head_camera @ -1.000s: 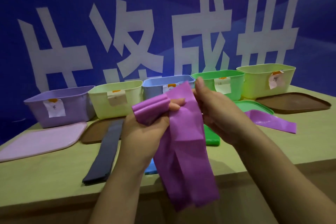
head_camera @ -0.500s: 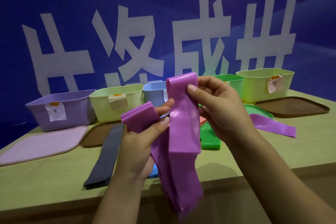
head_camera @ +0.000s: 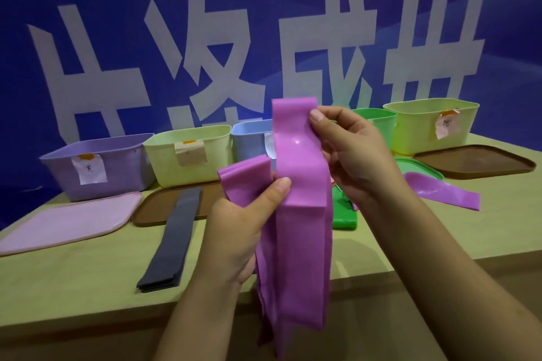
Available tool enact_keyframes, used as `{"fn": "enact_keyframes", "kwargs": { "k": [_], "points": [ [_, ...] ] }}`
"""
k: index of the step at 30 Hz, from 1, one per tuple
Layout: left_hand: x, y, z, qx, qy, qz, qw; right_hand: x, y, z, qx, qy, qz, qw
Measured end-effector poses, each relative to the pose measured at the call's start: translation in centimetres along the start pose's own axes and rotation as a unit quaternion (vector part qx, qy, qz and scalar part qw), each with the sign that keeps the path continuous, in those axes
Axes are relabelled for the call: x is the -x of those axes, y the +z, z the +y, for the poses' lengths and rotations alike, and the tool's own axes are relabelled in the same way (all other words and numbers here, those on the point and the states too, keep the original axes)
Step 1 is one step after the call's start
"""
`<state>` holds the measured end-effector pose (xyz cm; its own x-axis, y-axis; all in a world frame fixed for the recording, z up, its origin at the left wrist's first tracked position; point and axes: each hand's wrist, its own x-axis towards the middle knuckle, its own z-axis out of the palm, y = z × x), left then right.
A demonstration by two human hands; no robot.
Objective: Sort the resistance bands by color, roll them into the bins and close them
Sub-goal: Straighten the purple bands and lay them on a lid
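Head camera view: both hands are up in front of the desk (head_camera: 88, 281) working the purple resistance band (head_camera: 299, 214), which hangs from about centre frame down toward 6 o'clock, off the desk edge. The left hand (head_camera: 243, 223) has its thumb pressed over the band with fingers curled behind, pinching a short folded end that sticks out toward 10 o'clock. The right hand (head_camera: 352, 152) pinches the top loop of the band between thumb and fingers at roughly 1 o'clock from the left. Looks to me like the rolling is only just getting started, most of the length is loose. I'd say keep the edges lined up and the first turn tight, since this stuff looks slippery and floppy and could telescope sideways. Feed the slack up bit by bit rather than bunching it. The purple bin (head_camera: 96, 167) sits at 9 o'clock with its pink lid (head_camera: 67, 226) in front, so that's probably the target. A second purple band (head_camera: 440, 192) lies at 3 o'clock, a dark grey band (head_camera: 173, 240) at 8 o'clock.
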<state>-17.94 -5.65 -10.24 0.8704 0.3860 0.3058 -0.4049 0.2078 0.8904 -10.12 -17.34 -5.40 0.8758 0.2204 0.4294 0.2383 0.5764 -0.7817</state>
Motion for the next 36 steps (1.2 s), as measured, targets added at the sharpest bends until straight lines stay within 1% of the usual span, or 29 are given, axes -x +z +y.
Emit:
{"fn": "enact_keyframes", "kwargs": {
  "k": [2, 4, 6, 8, 9, 11, 13, 15, 17, 19, 21, 22, 24, 26, 27, 29, 30, 32, 33, 34, 36],
  "points": [
    [-0.2, -0.3, 0.0, -0.017, 0.003, 0.010, 1.000, 0.4, -0.6, -0.1, -0.009, -0.021, 0.001, 1.000],
    [-0.4, -0.5, -0.3, -0.043, -0.005, 0.018, 0.999, 0.8, -1.3, -0.1, 0.007, -0.034, -0.008, 0.999],
    [-0.6, -0.5, -0.6, -0.043, -0.013, 0.027, 0.999, 1.2, -1.7, 0.3, 0.066, -0.026, -0.016, 0.997],
    [-0.8, -0.3, -0.6, -0.027, -0.012, 0.033, 0.999, 1.7, -2.2, 1.3, 0.165, -0.017, -0.012, 0.986],
    [-0.9, -0.1, -0.5, -0.020, -0.012, 0.033, 0.999, 2.2, -2.5, 1.9, 0.218, -0.024, 0.000, 0.976],
    [-1.1, 0.0, -0.4, -0.017, -0.015, 0.036, 0.999, 3.3, -3.1, 3.1, 0.309, -0.066, 0.040, 0.948],
    [-1.3, 0.1, -0.4, -0.029, -0.013, 0.050, 0.998, 4.7, -3.4, 3.5, 0.344, -0.127, 0.065, 0.928],
    [-1.4, 0.2, -0.4, -0.032, -0.006, 0.060, 0.998, 5.8, -3.7, 3.6, 0.363, -0.209, 0.067, 0.906],
    [-1.3, 0.2, -0.4, -0.029, -0.004, 0.057, 0.998, 6.6, -4.1, 3.5, 0.383, -0.282, 0.057, 0.878],
    [-1.2, 0.3, -0.4, -0.027, -0.003, 0.052, 0.998, 7.0, -4.3, 3.5, 0.429, -0.324, 0.021, 0.843],
    [-1.1, 0.4, -0.4, -0.027, -0.011, 0.041, 0.999, 6.7, -4.4, 3.7, 0.476, -0.334, -0.025, 0.813],
    [-1.1, 0.5, -0.4, -0.028, -0.019, 0.031, 0.999, 6.4, -4.4, 3.8, 0.487, -0.331, -0.035, 0.807],
    [-0.9, 0.6, -0.3, -0.028, -0.031, 0.004, 0.999, 5.9, -4.5, 3.9, 0.495, -0.332, -0.031, 0.802],
    [-0.9, 0.5, -0.1, -0.003, -0.043, -0.021, 0.999, 5.6, -4.5, 3.9, 0.483, -0.343, -0.025, 0.805],
    [-0.8, 0.4, 0.1, 0.020, -0.050, -0.036, 0.998, 5.4, -4.5, 3.9, 0.464, -0.342, -0.027, 0.817],
    [-0.7, 0.3, 0.4, 0.044, -0.054, -0.076, 0.995, 5.2, -4.6, 3.8, 0.397, -0.311, -0.041, 0.862],
    [-0.6, 0.2, 0.5, 0.037, -0.044, -0.094, 0.994, 5.0, -4.6, 3.8, 0.357, -0.284, -0.048, 0.889],
    [-0.5, -0.1, 0.4, 0.012, -0.024, -0.108, 0.994, 4.8, -4.6, 3.5, 0.265, -0.216, -0.048, 0.938],
    [-0.5, -0.2, 0.4, 0.000, -0.019, -0.107, 0.994, 4.7, -4.6, 3.4, 0.221, -0.187, -0.044, 0.956],
    [-0.5, -0.2, 0.3, -0.009, -0.015, -0.108, 0.994, 4.7, -4.6, 3.3, 0.189, -0.170, -0.040, 0.966],
    [-0.5, 0.0, 0.3, -0.023, -0.009, -0.108, 0.994, 4.7, -4.4, 3.3, 0.170, -0.162, -0.050, 0.971]
  ]
}}
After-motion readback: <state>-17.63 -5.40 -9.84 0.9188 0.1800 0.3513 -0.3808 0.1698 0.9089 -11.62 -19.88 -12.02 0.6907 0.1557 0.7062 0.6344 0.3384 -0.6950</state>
